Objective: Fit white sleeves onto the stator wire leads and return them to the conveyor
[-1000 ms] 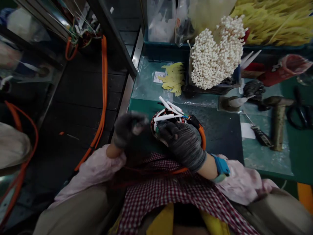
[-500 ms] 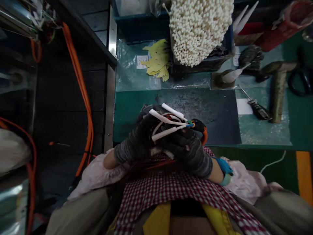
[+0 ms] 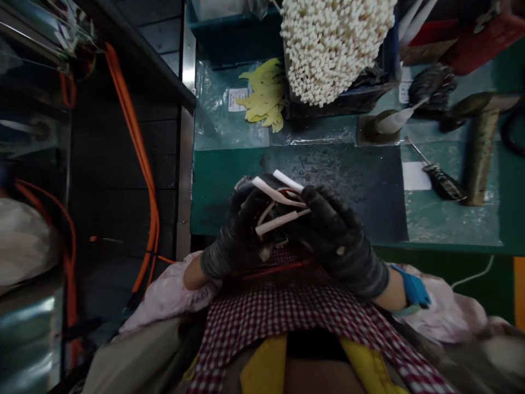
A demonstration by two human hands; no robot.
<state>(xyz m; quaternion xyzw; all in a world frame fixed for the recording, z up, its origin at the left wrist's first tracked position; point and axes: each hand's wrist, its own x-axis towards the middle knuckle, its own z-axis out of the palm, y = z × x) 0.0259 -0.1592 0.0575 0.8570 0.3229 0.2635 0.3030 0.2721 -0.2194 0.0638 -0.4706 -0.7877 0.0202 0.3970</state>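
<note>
Both my hands wear dark grey gloves and close round a round wound coil part (image 3: 283, 197) held over my lap at the near edge of the green bench (image 3: 229, 180). My left hand (image 3: 241, 230) grips its left side. My right hand (image 3: 340, 235) wraps over its right side and hides most of it. Three white sleeved leads (image 3: 279, 203) stick up out of the part between my hands. A thin orange cord (image 3: 279, 269) runs just under my hands across the checked apron (image 3: 295, 323).
At the back of the bench stand a bundle of white sticks (image 3: 332, 44) and yellow paper pieces (image 3: 264, 98). To the right lie a hammer (image 3: 479, 142), a small screwdriver (image 3: 438, 178) and a white cone on a base (image 3: 385, 123). Orange cables (image 3: 135, 148) hang at left.
My left hand came in from the left and closed on the part. My right hand slid up over its right side, covering the orange ring. The view shifted down the bench.
</note>
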